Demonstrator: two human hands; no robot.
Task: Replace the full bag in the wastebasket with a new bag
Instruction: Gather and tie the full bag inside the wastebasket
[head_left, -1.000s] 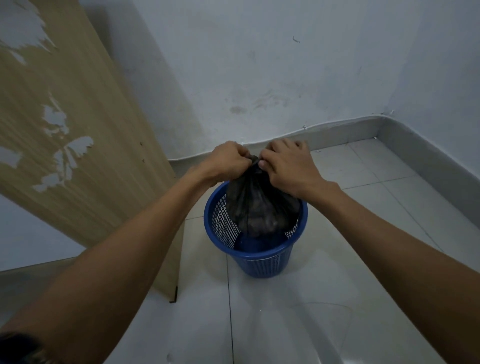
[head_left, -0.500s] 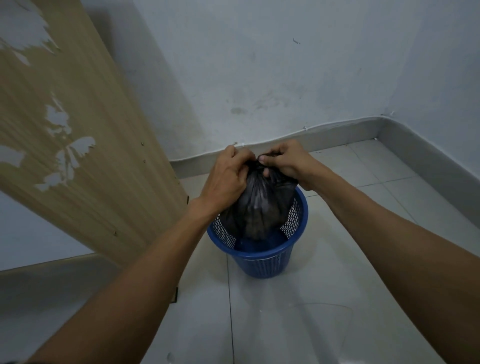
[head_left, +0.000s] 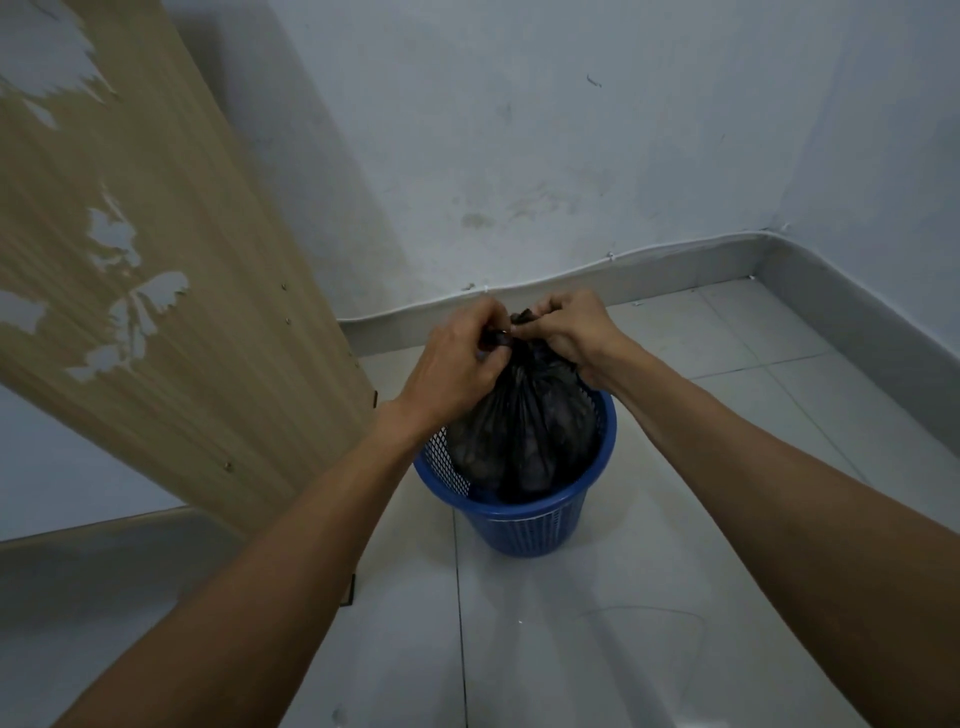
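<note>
In the head view we look down on a blue mesh wastebasket (head_left: 530, 535) standing on the tiled floor (head_left: 649, 623), towards the floor's far edge and left of its far right corner. A black garbage bag (head_left: 524, 436) sits inside it. The bag's body fills the opening and bulges above the rim, and its mouth is gathered into a narrow neck above the basket.

Both hands meet at that neck. The left hand (head_left: 457, 364) has its fingers curled round the gathered plastic from the left. The right hand (head_left: 571, 332) pinches the top of the neck from the right with bent fingers. The knuckles of the two hands are almost touching. Both forearms reach in from the near edge of the view.

On the left, a wood-grain panel (head_left: 156, 291) with peeled patches leans over the floor. Its lower edge comes down close beside the basket's left rim, so little room is left on that side. Behind the basket, a narrow strip of tile runs to the grey skirting (head_left: 675, 270) at the foot of the far wall (head_left: 519, 130). To the right, bare tiles stretch well away to the skirting of the right wall. More bare tile lies between the basket and the near edge of the view.
</note>
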